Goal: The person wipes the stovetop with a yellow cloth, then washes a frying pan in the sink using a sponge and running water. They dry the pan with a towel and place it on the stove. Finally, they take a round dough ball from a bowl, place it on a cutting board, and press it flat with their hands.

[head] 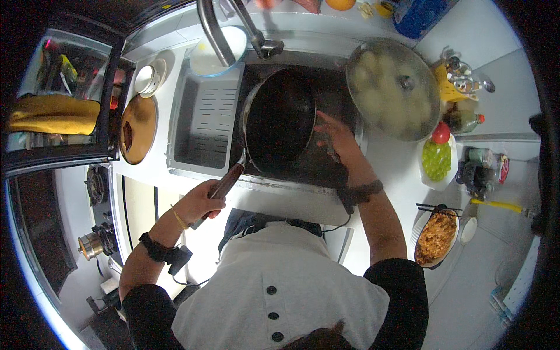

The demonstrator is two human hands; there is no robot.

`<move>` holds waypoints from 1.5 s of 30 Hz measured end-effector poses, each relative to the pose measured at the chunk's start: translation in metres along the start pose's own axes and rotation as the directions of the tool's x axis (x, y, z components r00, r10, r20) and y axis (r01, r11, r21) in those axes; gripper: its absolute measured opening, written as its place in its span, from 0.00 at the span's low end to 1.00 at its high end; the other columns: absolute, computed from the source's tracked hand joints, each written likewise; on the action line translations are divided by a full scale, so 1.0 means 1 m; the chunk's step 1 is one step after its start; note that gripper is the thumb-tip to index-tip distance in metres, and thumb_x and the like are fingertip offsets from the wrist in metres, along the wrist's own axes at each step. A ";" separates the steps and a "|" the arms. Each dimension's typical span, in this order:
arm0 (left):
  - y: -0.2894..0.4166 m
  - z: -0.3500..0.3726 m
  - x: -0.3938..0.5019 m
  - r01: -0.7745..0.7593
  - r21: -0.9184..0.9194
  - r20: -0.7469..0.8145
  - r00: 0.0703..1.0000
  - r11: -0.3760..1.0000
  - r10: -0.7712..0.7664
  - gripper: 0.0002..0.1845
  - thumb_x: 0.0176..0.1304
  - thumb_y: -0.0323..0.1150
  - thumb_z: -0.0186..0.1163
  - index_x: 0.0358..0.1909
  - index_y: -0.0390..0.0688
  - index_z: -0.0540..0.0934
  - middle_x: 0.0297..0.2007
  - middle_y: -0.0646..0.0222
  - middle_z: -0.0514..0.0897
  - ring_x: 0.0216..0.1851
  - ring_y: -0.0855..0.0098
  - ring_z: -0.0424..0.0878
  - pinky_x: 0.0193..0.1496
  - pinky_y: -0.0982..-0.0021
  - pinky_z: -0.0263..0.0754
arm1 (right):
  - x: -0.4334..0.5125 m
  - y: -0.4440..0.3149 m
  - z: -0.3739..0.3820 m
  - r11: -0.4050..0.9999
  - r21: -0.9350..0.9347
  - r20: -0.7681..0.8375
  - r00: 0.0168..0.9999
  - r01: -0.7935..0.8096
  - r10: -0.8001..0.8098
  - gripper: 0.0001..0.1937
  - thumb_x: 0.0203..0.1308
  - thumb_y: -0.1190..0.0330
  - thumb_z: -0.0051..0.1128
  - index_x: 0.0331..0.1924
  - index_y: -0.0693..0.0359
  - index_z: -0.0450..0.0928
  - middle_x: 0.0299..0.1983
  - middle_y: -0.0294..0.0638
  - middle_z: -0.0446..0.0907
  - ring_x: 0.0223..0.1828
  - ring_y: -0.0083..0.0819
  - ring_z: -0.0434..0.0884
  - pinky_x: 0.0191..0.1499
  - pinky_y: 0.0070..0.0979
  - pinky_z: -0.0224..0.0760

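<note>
A dark wok (280, 118) sits tilted in the sink (337, 83), its inside facing me. My left hand (203, 203) is wrapped around its brown handle (227, 181), left of my body. Beside the wok's right rim is my right hand (337, 135), fingers apart and pointing at the rim. Whether the fingertips touch the rim is hard to tell. Above the wok hang a curved metal tap (214, 35) and its sprayer head (271, 48). A grey slotted drain basket (205, 118) fills the sink's left side.
A white bowl (218, 52) stands behind the basket. To the right are a large glass-lidded pan (393, 92), a yellow utensil holder (453, 83), green grapes (437, 159) and a dish of brown food (437, 236). A round board (139, 131) lies at left, near a glass door (65, 74).
</note>
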State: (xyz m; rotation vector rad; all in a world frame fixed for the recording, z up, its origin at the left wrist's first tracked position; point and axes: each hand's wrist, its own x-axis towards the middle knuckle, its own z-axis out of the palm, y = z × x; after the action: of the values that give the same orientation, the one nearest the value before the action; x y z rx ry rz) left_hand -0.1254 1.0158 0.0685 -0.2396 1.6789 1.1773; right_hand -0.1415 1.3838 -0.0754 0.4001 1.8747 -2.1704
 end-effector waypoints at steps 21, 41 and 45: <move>-0.103 -0.025 0.069 0.012 -0.489 0.197 0.976 0.872 0.097 0.23 0.58 0.31 0.65 0.52 0.34 0.71 0.27 0.75 0.76 0.20 0.84 0.68 0.20 0.83 0.62 | 0.217 -0.126 0.076 0.485 -0.870 0.083 0.996 0.090 -0.036 0.40 0.50 0.29 0.50 0.28 0.67 0.82 0.23 0.45 0.83 0.29 0.41 0.84 0.44 0.38 0.76; -0.116 -0.016 0.040 -0.216 0.433 -0.220 0.916 0.875 0.335 0.22 0.61 0.39 0.61 0.54 0.41 0.74 0.36 0.59 0.83 0.40 0.58 0.80 0.45 0.61 0.73 | 0.231 -0.100 0.069 0.529 -0.842 0.011 0.985 0.102 -0.172 0.21 0.59 0.53 0.52 0.34 0.66 0.82 0.21 0.47 0.83 0.27 0.40 0.84 0.39 0.37 0.77; -0.120 -0.008 0.045 -0.143 0.491 -0.308 0.894 0.859 0.325 0.19 0.61 0.40 0.61 0.50 0.40 0.76 0.35 0.56 0.83 0.39 0.57 0.81 0.45 0.60 0.73 | 0.221 -0.095 0.069 0.695 -0.712 -0.028 0.986 0.097 -0.167 0.21 0.61 0.60 0.56 0.50 0.70 0.75 0.32 0.49 0.84 0.29 0.35 0.84 0.33 0.32 0.78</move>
State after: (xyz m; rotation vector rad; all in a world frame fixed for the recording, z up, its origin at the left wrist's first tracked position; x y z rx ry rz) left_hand -0.0736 0.9661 -0.0374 0.0464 2.3381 0.9049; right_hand -0.3848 1.3280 -0.0583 0.1985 2.6623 -1.3138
